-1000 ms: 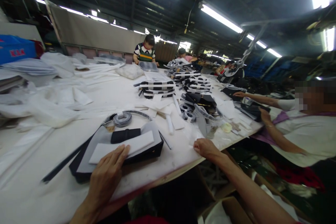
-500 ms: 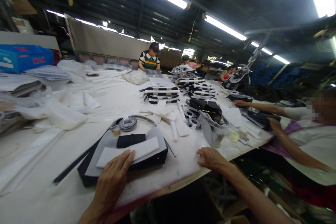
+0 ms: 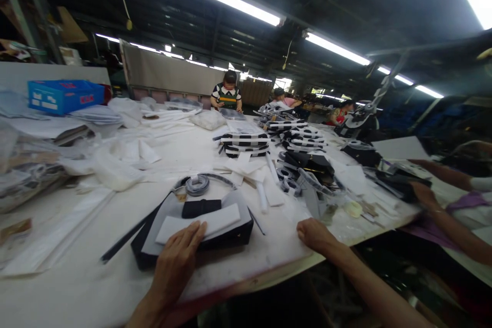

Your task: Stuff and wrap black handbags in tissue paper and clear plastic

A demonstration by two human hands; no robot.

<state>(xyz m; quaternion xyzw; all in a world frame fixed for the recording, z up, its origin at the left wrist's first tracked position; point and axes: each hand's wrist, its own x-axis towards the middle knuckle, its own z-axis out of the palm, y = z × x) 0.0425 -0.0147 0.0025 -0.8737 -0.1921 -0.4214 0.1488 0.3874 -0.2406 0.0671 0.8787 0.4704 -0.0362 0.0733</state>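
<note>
My left hand [image 3: 177,258] lies flat, fingers stretched out, on a black bag [image 3: 230,233] near the table's front edge. A white foam sheet [image 3: 200,224] and a grey sheet [image 3: 157,223] rest on top of the bag, and my fingertips touch the white one. A black strap [image 3: 126,238] runs out to the left of the bag. My right hand [image 3: 315,236] rests knuckles-up on the white table [image 3: 77,277] at its right front edge, fingers curled down onto a clear plastic film [image 3: 292,212]. Whether it grips the film is hidden.
A coil of grey strap [image 3: 197,184] lies behind the bag. Stacks of black-and-white striped pieces [image 3: 246,142] fill the middle. White plastic bags [image 3: 115,169] and a blue box [image 3: 65,96] sit left. A co-worker's arms [image 3: 442,210] work at the right; other people stand at the far end.
The view has swung to the left and tilted up, so everything sits further right and lower in the picture. Both hands stay where they were on the bag and table.
</note>
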